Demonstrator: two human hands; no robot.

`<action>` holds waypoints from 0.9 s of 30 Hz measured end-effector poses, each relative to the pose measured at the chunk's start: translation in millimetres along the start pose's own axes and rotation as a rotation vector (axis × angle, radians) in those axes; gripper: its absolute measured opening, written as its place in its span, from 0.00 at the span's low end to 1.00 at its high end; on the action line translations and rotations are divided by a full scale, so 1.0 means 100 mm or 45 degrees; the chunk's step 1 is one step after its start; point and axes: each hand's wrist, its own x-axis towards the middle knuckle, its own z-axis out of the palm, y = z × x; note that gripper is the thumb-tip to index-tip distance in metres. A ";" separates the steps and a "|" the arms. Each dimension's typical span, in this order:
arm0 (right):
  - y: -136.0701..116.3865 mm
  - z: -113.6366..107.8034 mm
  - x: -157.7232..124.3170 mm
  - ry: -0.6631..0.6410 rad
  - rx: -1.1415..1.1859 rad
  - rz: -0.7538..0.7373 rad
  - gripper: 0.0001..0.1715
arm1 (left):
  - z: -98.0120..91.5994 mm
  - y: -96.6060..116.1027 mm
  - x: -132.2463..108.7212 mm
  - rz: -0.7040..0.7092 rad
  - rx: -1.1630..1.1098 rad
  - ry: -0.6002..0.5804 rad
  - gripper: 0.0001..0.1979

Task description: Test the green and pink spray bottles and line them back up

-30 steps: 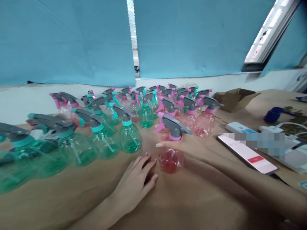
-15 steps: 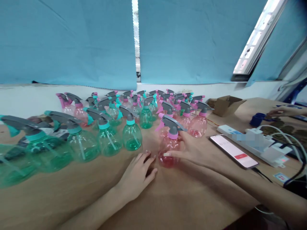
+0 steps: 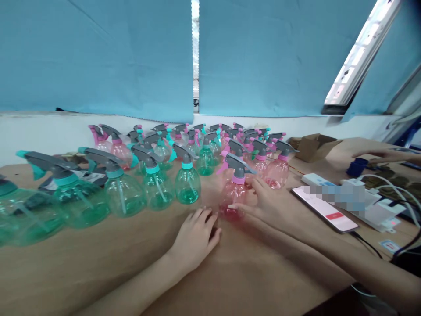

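A pink spray bottle [image 3: 234, 195] with a grey and pink trigger head stands upright on the table. My right hand [image 3: 263, 199] grips it from the right, thumb across its front and fingers partly hidden behind. Palm down on the table, my left hand [image 3: 195, 239] lies to the left of that bottle with its fingers spread, holding nothing. Just beyond it is a green spray bottle [image 3: 187, 186], the end of a row of green bottles running left. More pink bottles, such as one pink spray bottle [image 3: 277, 171], stand behind my right hand.
Several more spray bottles crowd toward the wall. On the right lie a phone [image 3: 324, 208] and a white power strip [image 3: 348, 202] with cables. Behind them is an open cardboard box [image 3: 312, 147]. Another person's hand [image 3: 388, 155] is beside a blue object [image 3: 357, 166].
The pink bottle in my right hand has shifted slightly away from me across the table. My left hand stays put on the table. The view has turned a little left.
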 end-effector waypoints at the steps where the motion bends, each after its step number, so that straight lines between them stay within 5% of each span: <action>1: 0.00 0.03 0.04 0.006 -0.024 -0.016 0.33 | 0.00 0.02 0.00 -0.005 0.011 0.005 0.15; 15: -0.23 0.30 0.66 -0.139 -0.087 0.053 0.39 | 0.00 0.03 0.00 -0.015 0.029 0.011 0.15; 27: -0.18 0.46 0.76 -0.142 0.053 0.119 0.48 | 0.03 -0.02 -0.01 -0.058 -0.023 0.036 0.15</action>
